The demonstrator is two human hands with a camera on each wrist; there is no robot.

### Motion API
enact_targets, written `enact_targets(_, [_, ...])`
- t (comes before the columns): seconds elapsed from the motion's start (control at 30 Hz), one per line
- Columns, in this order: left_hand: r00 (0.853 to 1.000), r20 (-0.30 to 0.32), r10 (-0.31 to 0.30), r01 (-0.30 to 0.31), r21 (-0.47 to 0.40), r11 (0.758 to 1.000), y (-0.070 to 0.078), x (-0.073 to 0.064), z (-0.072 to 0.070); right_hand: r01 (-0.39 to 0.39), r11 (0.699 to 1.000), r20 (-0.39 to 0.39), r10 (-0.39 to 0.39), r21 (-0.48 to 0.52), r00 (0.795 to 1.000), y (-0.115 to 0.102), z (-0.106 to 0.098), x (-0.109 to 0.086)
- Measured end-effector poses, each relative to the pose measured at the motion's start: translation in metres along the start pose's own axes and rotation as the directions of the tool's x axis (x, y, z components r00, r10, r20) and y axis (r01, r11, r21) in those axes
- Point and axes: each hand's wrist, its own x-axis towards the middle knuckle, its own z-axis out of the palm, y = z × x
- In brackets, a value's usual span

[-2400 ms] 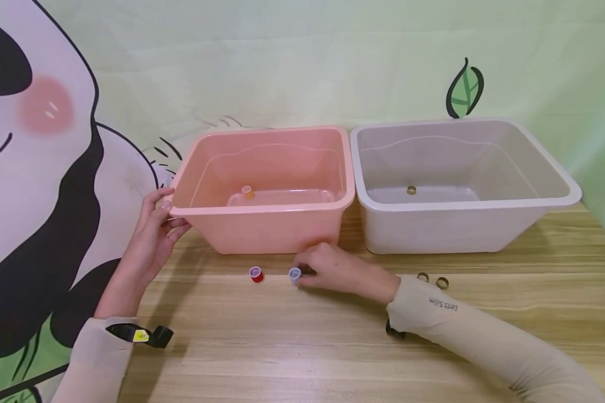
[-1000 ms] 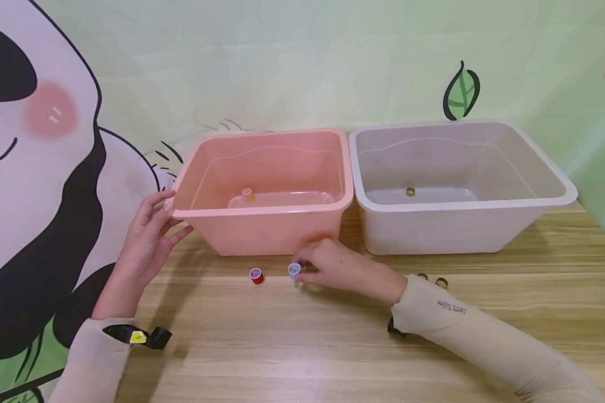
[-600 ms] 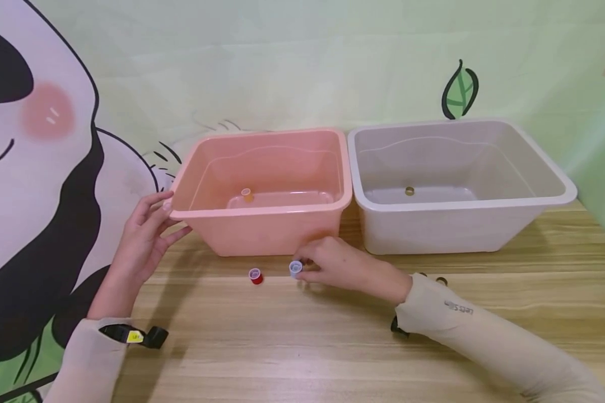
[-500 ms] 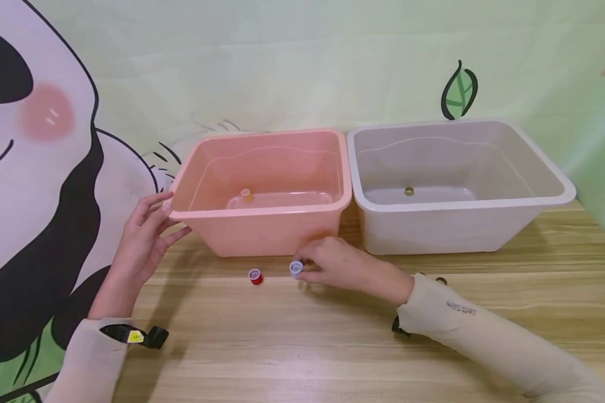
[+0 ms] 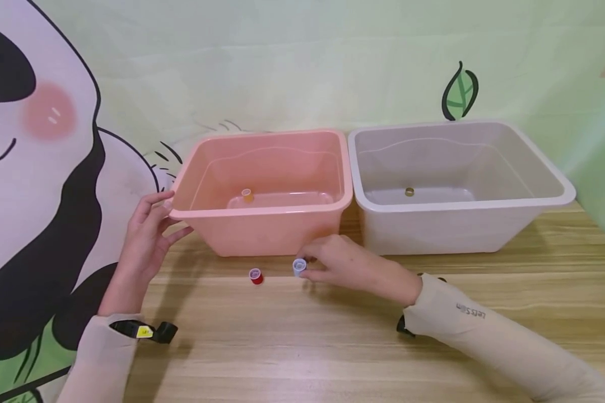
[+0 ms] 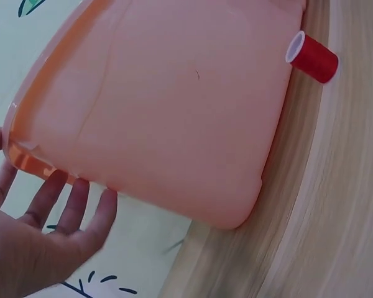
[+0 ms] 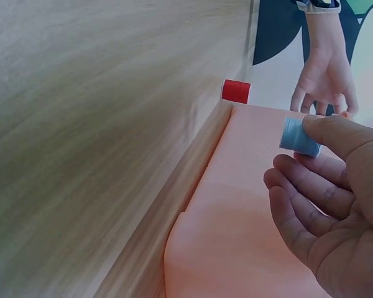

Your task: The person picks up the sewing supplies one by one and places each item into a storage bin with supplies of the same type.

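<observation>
Head view: right hand [image 5: 340,260] pinches partly hidden blue spool [image 5: 299,267]; left hand [image 5: 146,240] grips pink bin [image 5: 262,232].

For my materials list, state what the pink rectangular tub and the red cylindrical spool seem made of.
Pink rectangular tub: likely moulded plastic, satin, from its smooth, rounded walls and soft highlights. Red cylindrical spool: pale, smooth rim, probably plastic; matte red side, perhaps wound thread.

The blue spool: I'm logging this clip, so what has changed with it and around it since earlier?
The blue spool, pinched by the right hand, has moved slightly up and right in the head view. The right sleeve has shifted right, now nearly hiding the gold rings. The left hand stayed on the pink bin's rim; the red spool stayed put.
</observation>
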Motion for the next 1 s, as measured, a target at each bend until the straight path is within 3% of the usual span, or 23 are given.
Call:
enact_targets(0.17, [0.997,-0.082,-0.002,0.004,0.029,1.0,-0.001,0.003,0.006,0.013,1.0,-0.002,-0.013,-0.002,1.0,0.001,-0.001,0.0])
enact_targets(0.33, [0.992,-0.126,-0.012,0.017,0.033,0.999,-0.001,0.006,0.012,0.025,1.0,-0.022,-0.026,-0.017,0.999,0.003,-0.002,0.0])
enact_targets(0.5, [0.986,-0.162,-0.041,0.039,-0.019,0.999,-0.001,0.007,0.017,0.016,1.0,-0.009,-0.016,-0.012,1.0,0.002,-0.003,0.001])
enact_targets(1.0, [0.982,-0.183,-0.048,0.044,-0.028,0.999,0.0,0.006,0.019,0.012,0.998,-0.01,-0.012,-0.068,1.0,-0.007,-0.022,-0.005])
